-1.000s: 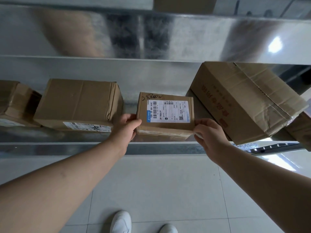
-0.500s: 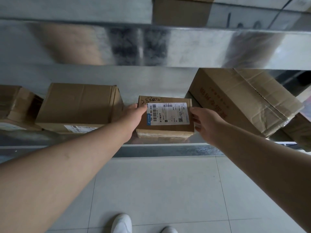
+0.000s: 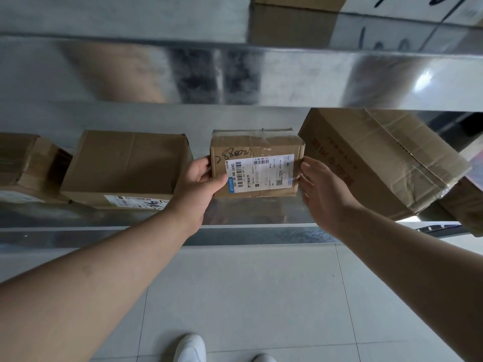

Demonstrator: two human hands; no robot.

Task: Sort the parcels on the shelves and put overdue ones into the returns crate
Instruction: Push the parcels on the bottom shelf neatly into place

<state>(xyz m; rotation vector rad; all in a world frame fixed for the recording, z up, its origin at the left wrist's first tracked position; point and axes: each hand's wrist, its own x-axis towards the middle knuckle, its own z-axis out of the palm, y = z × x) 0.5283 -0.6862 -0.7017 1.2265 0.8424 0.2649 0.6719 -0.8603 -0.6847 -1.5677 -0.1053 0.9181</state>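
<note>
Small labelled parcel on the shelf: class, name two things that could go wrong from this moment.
1. Only the left hand grips the small parcel; the right hand is open beside it, so it might tip or slip.
2. The large tilted box stands close on the right and could get knocked.

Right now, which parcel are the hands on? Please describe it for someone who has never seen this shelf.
Look at the metal shelf. It is the small parcel between a plain box and a big tilted carton. Only it shows a white barcode label under handwritten digits.
</note>
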